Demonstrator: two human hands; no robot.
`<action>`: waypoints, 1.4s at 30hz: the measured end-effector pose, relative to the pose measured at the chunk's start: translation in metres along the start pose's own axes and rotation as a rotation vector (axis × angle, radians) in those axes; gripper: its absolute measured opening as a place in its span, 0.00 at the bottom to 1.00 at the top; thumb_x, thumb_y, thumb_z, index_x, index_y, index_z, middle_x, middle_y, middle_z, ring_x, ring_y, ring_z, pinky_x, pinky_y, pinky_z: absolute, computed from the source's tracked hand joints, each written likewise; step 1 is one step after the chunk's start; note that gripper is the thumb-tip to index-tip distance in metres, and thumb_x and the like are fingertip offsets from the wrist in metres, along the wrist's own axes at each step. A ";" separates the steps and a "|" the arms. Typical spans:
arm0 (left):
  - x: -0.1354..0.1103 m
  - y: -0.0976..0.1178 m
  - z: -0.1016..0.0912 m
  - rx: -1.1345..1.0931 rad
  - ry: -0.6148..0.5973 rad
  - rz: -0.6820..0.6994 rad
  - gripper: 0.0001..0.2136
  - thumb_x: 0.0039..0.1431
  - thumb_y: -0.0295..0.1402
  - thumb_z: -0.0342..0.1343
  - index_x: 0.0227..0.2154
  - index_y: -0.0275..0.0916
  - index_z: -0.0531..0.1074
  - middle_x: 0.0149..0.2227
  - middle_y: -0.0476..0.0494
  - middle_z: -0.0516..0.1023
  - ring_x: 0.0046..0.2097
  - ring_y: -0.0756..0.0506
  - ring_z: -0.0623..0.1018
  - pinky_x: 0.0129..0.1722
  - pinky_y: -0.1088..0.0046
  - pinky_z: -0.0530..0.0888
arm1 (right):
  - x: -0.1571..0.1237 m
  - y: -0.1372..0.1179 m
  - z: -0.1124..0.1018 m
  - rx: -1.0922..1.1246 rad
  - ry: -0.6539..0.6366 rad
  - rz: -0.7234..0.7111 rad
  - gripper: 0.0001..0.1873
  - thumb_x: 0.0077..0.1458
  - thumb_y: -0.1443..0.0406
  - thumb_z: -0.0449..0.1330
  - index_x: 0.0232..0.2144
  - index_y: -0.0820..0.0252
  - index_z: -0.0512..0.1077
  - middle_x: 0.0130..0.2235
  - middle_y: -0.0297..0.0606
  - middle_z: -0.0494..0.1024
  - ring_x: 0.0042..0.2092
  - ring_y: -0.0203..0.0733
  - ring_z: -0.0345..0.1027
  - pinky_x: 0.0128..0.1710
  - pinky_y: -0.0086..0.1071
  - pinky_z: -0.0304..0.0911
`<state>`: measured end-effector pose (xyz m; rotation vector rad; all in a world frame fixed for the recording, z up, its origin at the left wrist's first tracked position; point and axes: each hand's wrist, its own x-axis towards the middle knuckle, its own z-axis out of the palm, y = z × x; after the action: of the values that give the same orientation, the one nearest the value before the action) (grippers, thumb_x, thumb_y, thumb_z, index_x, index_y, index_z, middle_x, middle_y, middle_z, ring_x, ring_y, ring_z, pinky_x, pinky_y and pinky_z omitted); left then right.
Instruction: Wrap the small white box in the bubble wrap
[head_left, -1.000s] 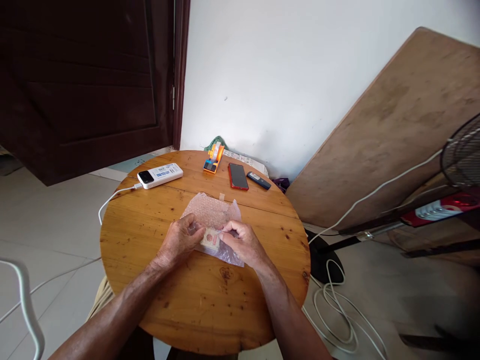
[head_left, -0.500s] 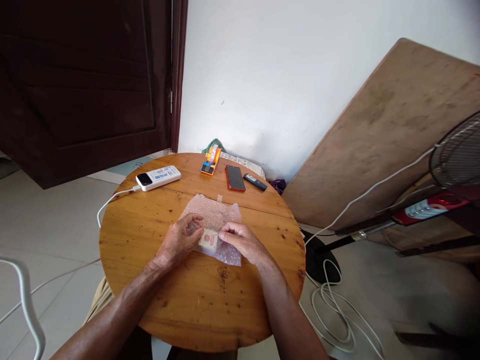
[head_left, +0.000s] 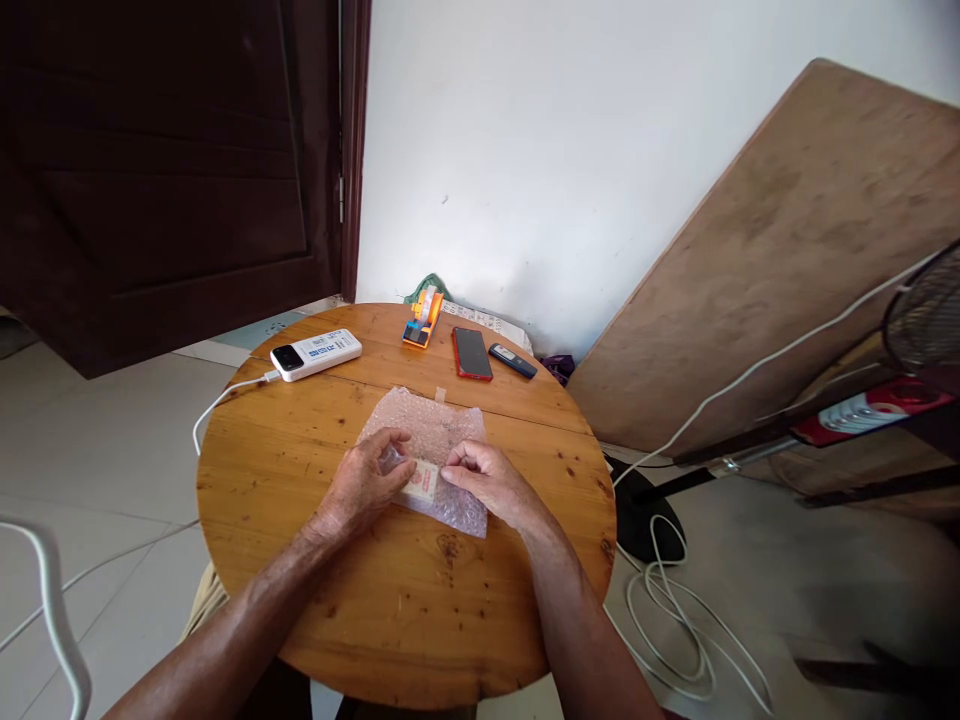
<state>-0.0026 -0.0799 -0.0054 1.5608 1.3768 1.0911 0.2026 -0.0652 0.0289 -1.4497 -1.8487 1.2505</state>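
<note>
A sheet of clear bubble wrap (head_left: 420, 415) lies on the round wooden table, and a small pale box with red print (head_left: 424, 479) rests on it. My left hand (head_left: 365, 472) is at the left side of the box, fingers curled round a raised bit of the wrap. Its thumb reaches over the box's left part and hides some of it. My right hand (head_left: 491, 480) has thumb and forefinger pinched together at the box's right edge. Its other fingers are folded in.
Behind the wrap are an orange tape dispenser (head_left: 424, 318), a red-edged phone (head_left: 472, 354) and a dark handheld device (head_left: 513, 361). A white power bank (head_left: 322, 353) with a cable sits at the left of the table (head_left: 420, 610). A standing fan (head_left: 874, 408) is to the right.
My left thumb has moved rightward over the box, covering more of its left part. A bit of wrap now shows raised between the left fingers. The right hand stays at the box's right edge.
</note>
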 end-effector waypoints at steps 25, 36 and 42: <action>0.004 0.004 -0.026 0.214 0.103 -0.053 0.19 0.47 0.32 0.52 0.44 0.38 0.74 0.28 0.50 0.75 0.29 0.48 0.73 0.32 0.74 0.70 | -0.016 -0.025 0.028 -0.670 0.094 -0.597 0.11 0.59 0.62 0.60 0.44 0.56 0.73 0.42 0.39 0.74 0.44 0.43 0.67 0.47 0.38 0.58; -0.002 0.006 -0.037 0.644 0.180 -0.077 0.18 0.59 0.42 0.51 0.45 0.37 0.74 0.40 0.37 0.78 0.44 0.39 0.76 0.45 0.64 0.70 | -0.021 -0.037 0.037 -0.949 0.100 -0.585 0.12 0.62 0.63 0.56 0.47 0.56 0.72 0.40 0.41 0.71 0.42 0.45 0.64 0.45 0.40 0.57; -0.022 0.021 -0.055 0.724 0.093 -0.263 0.22 0.57 0.47 0.50 0.47 0.36 0.72 0.37 0.37 0.79 0.39 0.37 0.78 0.37 0.65 0.69 | -0.020 -0.038 0.038 -0.971 0.096 -0.598 0.11 0.62 0.63 0.56 0.45 0.57 0.73 0.40 0.42 0.71 0.41 0.46 0.63 0.45 0.41 0.56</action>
<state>-0.0482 -0.1040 0.0296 1.7452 2.1238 0.5228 0.1601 -0.0987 0.0476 -1.1236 -2.6816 -0.0517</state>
